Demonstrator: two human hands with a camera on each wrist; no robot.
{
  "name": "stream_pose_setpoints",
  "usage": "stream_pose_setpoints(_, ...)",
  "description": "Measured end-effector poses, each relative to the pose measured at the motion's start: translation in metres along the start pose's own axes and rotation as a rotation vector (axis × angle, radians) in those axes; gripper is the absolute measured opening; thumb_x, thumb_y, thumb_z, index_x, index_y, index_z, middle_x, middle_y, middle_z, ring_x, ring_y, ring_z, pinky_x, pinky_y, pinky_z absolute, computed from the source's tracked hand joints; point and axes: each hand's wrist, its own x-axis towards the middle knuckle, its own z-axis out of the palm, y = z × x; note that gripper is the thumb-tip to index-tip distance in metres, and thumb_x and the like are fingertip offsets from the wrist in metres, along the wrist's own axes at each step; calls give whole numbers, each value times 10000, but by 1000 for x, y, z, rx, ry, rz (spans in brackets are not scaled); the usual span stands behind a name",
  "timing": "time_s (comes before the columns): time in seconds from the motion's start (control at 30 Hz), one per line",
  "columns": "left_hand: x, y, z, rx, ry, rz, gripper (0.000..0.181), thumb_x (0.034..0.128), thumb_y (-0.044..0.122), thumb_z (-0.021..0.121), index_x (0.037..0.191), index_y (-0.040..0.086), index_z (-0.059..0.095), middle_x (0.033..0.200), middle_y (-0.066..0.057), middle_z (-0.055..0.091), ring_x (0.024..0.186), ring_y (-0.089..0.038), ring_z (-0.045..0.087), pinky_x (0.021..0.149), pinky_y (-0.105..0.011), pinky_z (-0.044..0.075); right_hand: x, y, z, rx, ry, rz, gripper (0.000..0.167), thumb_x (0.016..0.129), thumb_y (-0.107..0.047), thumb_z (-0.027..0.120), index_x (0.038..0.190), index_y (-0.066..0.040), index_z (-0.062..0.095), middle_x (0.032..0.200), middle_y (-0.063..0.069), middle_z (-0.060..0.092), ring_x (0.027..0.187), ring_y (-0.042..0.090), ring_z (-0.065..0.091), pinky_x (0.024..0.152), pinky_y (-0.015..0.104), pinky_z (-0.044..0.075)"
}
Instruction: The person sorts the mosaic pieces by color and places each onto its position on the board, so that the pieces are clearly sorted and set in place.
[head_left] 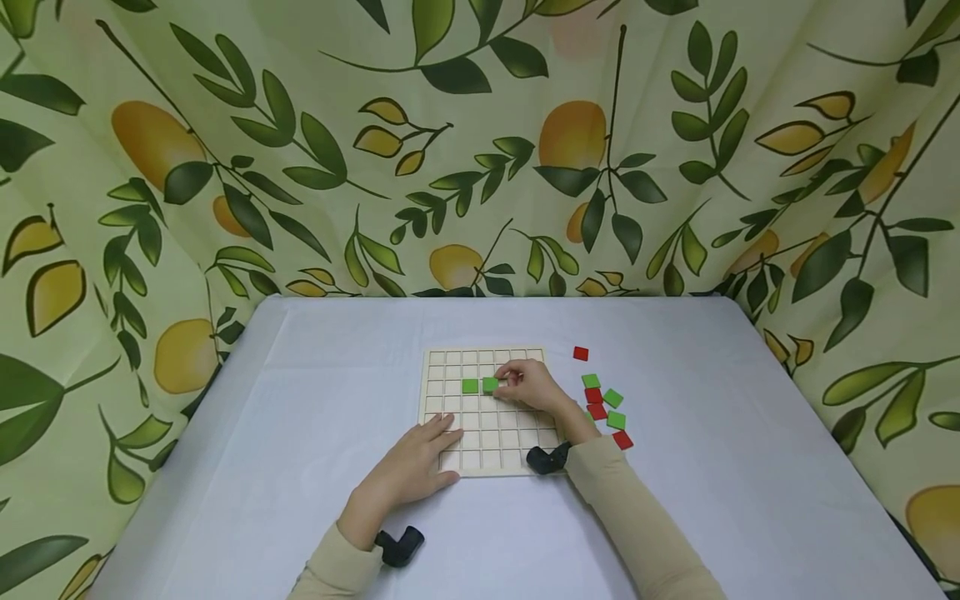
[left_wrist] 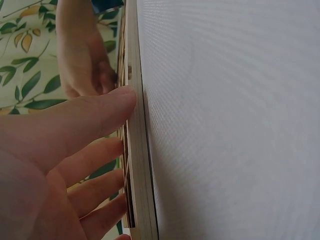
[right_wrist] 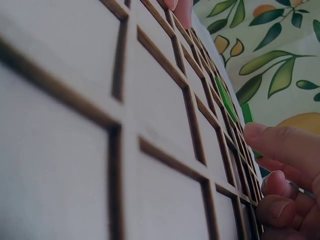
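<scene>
while the left hand (head_left: 416, 458) lies over the near left corner of the grid board (head_left: 491, 437), its fingers spread and nearly straight, its thumb touches the near edge; it has hold of nothing. the right hand (head_left: 528, 385) has its thumb and fingers bent in to a pinch on one held green tile (head_left: 490, 386), a thin, flat square with a smooth, matte face. this tile is over the board, just to the right of a seated green tile (head_left: 469, 386) that sits within a cell; from the right wrist, the held one appears raised off the surface.

the board is pale wood, roughly square, its cells divided by slim straight ridges whose sides are dark brown, as if scorched; its side looks layered. beyond its right edge, loose green tiles (head_left: 612, 398) and red tiles (head_left: 593, 396) lie in an uneven scatter, some touching, one red apart at the far end.

underneath is a white cloth (head_left: 225, 467) with a fine weave. both sleeves (head_left: 637, 517) are plain beige, and a black angular device (head_left: 401, 547) sits at each wrist. the curtain (head_left: 480, 108) behind hangs in soft folds, printed with leaves and orange-yellow fruit.
</scene>
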Motion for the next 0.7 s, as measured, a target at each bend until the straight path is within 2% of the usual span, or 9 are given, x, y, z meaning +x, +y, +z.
stream_pose_setpoints(0.3, 1, -1, 2, 14, 2, 2, 609, 844, 275, 715, 1384, 75, 517, 1530, -166, 406, 1436, -366, 369, 1158, -534, 352, 3, 1, 5, -27, 19, 52, 230, 776, -139, 790, 967, -40, 708, 655, -19, 487, 612, 101, 417, 585, 194, 341)
stream_pose_setpoints(0.7, 0, -3, 2, 31, 24, 29, 599, 836, 273, 720, 1368, 70, 534, 1513, -168, 431, 1421, -373, 392, 1142, -539, 371, 3, -1, 6, -42, 30, 67, 236, 771, -158, 795, 974, -60, 723, 647, -14, 504, 603, 103, 424, 571, 190, 335)
